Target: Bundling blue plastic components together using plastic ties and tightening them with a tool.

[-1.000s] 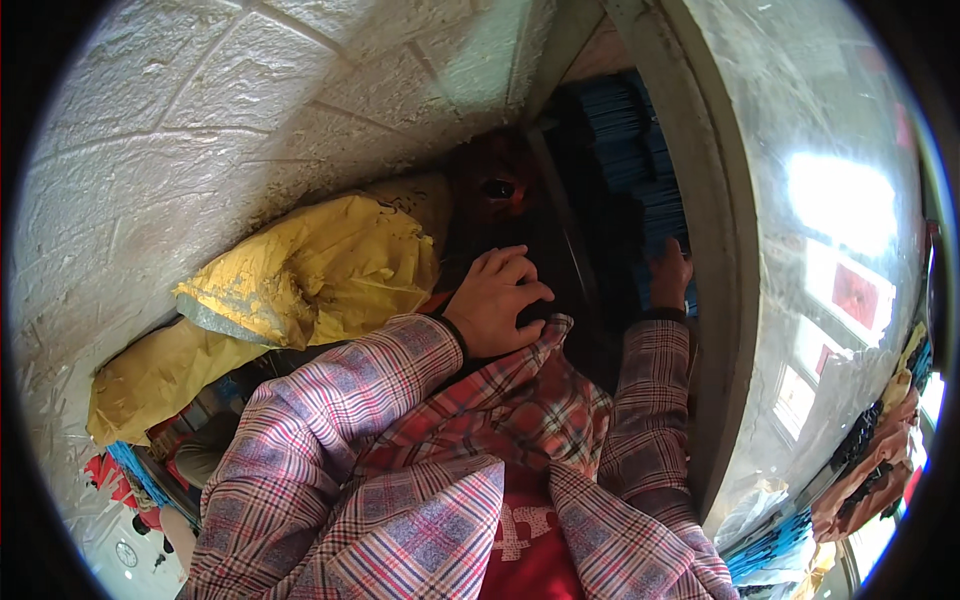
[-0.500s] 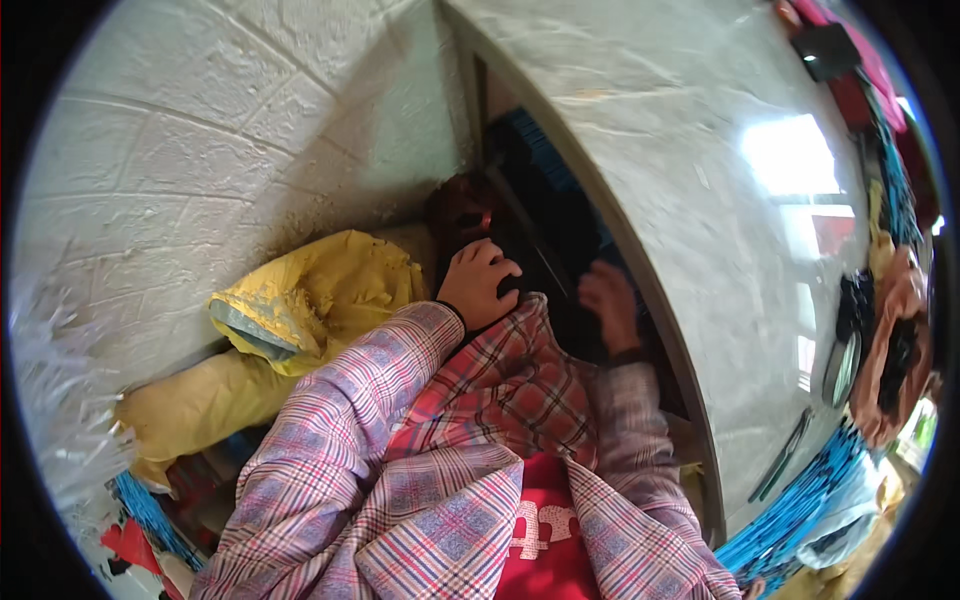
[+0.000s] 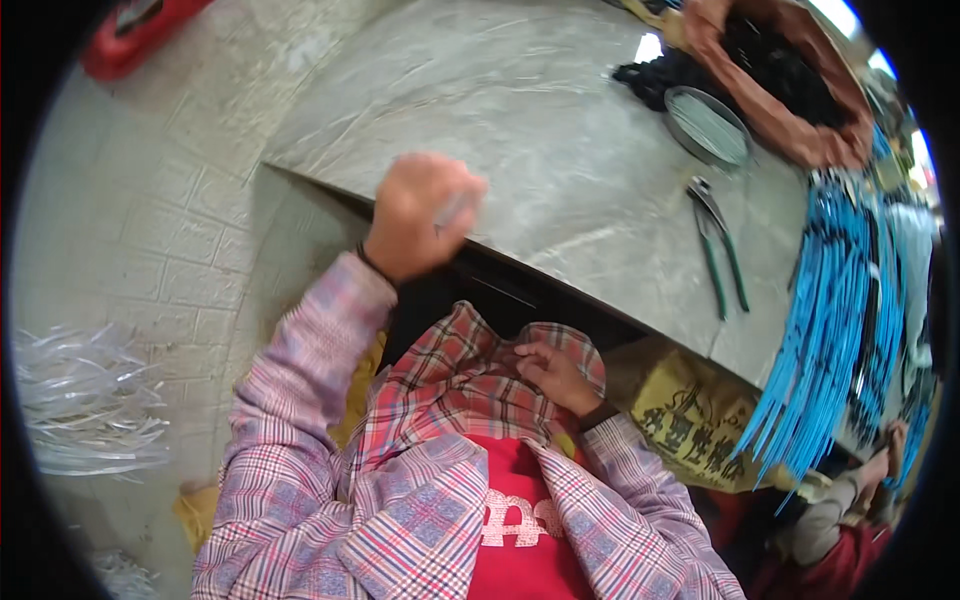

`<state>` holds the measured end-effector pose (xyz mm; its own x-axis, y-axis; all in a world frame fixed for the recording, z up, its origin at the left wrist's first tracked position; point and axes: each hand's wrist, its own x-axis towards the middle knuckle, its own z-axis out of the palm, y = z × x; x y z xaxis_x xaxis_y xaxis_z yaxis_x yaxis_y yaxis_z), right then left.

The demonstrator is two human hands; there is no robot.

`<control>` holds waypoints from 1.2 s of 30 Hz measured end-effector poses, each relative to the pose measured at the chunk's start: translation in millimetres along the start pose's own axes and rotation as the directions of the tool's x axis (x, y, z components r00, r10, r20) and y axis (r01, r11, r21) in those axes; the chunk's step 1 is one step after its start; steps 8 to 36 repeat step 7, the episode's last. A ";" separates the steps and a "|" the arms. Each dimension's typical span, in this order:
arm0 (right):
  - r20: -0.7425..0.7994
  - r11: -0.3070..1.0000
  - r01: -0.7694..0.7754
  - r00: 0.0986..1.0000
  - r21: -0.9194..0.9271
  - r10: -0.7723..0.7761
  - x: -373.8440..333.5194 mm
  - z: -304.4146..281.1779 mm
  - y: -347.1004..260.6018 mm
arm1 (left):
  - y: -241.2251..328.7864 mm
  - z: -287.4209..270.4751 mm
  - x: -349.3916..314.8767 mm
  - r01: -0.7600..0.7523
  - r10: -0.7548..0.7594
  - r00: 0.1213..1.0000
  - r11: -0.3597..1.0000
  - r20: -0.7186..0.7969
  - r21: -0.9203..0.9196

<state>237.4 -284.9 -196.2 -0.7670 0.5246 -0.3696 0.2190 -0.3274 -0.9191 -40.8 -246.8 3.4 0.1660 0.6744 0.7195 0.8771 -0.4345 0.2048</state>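
At table edge (image 3: 330,190), left fist (image 3: 420,215).

A grey stone-topped table (image 3: 560,150) carries green-handled pliers (image 3: 722,245), a round metal sieve (image 3: 708,125) and blue strips (image 3: 835,320).

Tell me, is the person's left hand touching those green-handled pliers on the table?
Apart. In the head view the left hand is a closed fist at the table's near edge, while the green-handled pliers lie far to its right, with bare tabletop between them.

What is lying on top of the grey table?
On the grey table lie green-handled pliers, a round metal lid, black pieces and blue strips. Whatever is beneath the strips is covered.
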 end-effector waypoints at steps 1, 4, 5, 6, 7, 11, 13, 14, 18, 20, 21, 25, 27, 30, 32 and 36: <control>-0.002 1.000 0.014 1.000 -0.003 -0.014 1.7 1.0 3.8 | -8.1 7.9 17.3 0.049 -0.049 0.999 0.999 -0.001 -0.006; -0.015 0.998 0.058 0.998 0.000 -0.058 7.1 10.0 14.3 | -33.8 43.4 23.1 0.539 -0.504 0.839 0.821 0.204 -0.188; -0.032 0.997 0.077 0.997 0.024 -0.076 6.7 8.1 19.9 | -33.1 50.8 27.1 0.519 -0.478 0.850 0.831 0.221 -0.200; -0.049 0.995 0.094 0.995 0.046 -0.092 6.9 6.4 25.6 | -34.3 54.6 30.6 0.420 -0.398 0.884 0.906 0.243 -0.044; -0.058 0.992 0.102 0.993 0.072 -0.098 1.8 9.1 31.9 | -31.5 52.3 30.8 0.308 -0.327 0.903 0.945 0.280 0.112; -0.058 0.992 0.102 0.993 0.072 -0.098 1.8 9.1 31.9 | -31.5 52.3 30.8 0.308 -0.327 0.903 0.945 0.280 0.112; -0.058 0.992 0.102 0.993 0.072 -0.098 1.8 9.1 31.9 | -31.5 52.3 30.8 0.308 -0.327 0.903 0.945 0.280 0.112; -0.058 0.992 0.102 0.993 0.072 -0.098 1.8 9.1 31.9 | -31.5 52.3 30.8 0.308 -0.327 0.903 0.945 0.280 0.112; -0.058 0.992 0.102 0.993 0.072 -0.098 1.8 9.1 31.9 | -31.5 52.3 30.8 0.308 -0.327 0.903 0.945 0.280 0.112; -0.058 0.992 0.102 0.993 0.072 -0.098 1.8 9.1 31.9 | -31.5 52.3 30.8 0.308 -0.327 0.903 0.945 0.280 0.112; -0.058 0.992 0.102 0.993 0.072 -0.098 1.8 9.1 31.9 | -31.5 52.3 30.8 0.308 -0.327 0.903 0.945 0.280 0.112; -0.058 0.992 0.102 0.993 0.072 -0.098 1.8 9.1 31.9 | -31.5 52.3 30.8 0.308 -0.327 0.903 0.945 0.280 0.112; -0.058 0.992 0.102 0.993 0.072 -0.098 1.8 9.1 31.9 | -31.5 52.3 30.8 0.308 -0.327 0.903 0.945 0.280 0.112; -0.058 0.992 0.102 0.993 0.072 -0.098 1.8 9.1 31.9 | -31.5 52.3 30.8 0.308 -0.327 0.903 0.945 0.280 0.112; -0.058 0.992 0.102 0.993 0.072 -0.098 1.8 9.1 31.9 | -31.5 52.3 30.8 0.308 -0.327 0.903 0.945 0.280 0.112; -0.058 0.992 0.102 0.993 0.072 -0.098 1.8 9.1 31.9 | -31.5 52.3 30.8 0.308 -0.327 0.903 0.945 0.280 0.112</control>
